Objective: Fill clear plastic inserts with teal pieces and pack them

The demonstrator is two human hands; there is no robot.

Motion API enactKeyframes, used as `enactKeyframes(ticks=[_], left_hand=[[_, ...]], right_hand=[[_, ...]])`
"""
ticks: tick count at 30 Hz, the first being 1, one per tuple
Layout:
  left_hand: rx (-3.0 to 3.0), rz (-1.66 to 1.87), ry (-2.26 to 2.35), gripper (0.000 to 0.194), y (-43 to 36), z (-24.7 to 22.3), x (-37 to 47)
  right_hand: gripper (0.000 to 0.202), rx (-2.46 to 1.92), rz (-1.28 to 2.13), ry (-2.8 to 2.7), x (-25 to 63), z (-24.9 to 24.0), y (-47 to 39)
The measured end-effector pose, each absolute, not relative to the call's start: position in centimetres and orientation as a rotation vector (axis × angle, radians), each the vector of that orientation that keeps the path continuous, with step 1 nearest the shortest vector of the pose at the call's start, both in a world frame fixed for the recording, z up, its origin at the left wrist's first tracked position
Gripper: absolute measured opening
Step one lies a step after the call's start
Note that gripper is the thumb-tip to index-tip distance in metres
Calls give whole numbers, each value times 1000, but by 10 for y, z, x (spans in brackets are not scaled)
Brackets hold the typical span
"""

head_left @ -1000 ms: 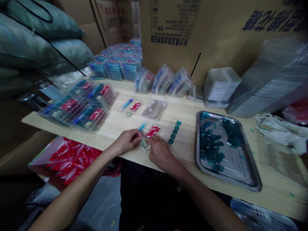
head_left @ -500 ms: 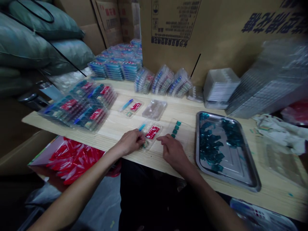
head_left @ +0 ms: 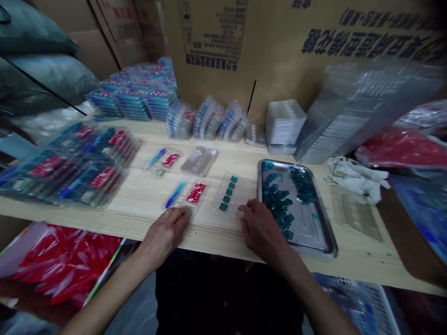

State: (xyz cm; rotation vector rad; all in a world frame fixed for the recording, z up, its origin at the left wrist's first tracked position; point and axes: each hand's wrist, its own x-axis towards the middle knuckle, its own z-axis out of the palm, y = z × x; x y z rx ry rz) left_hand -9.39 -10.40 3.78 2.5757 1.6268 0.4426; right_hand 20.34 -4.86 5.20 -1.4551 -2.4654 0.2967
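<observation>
My left hand is closed, its fingertips bunched at the near edge of a clear plastic tray. What they grip, if anything, is hidden. That tray holds a blue pen and a red card with white spots. My right hand has its forefinger stretched out by the lower right edge of another clear tray. No thing shows in its fingers. A row of several green gem-like pieces runs through this second tray. Right of it, a metal tray bears many loose green pieces.
Filled packs are stacked at the left. An empty-looking clear tray lies behind my hands. More packs and nested clear plastic trays stand along the big carton. Below, a box holds red packets.
The view has swung right. My right hand has drawn away from the red-card tray to the right side of the gem tray. My left hand has uncovered more of the blue pen.
</observation>
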Motion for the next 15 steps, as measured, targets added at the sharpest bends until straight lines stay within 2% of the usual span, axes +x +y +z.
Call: enactKeyframes(ticks=[5,7,10,15], left_hand=[[2388,820,1729,40,-91,45,-63],[2218,945,1721,37,-83,48,-40],[1961,950,1772,37,-68,47,-6],[1577,987,1737,33,-44,34,25]], right_hand=[[37,-1520,143,-2513,189,44,-54],[31,-1516,76,-2532,186,38,-51],[19,-1510,-35,-2516,185,24,-46],[27,-1348,-20,-2439,193,6,-40]])
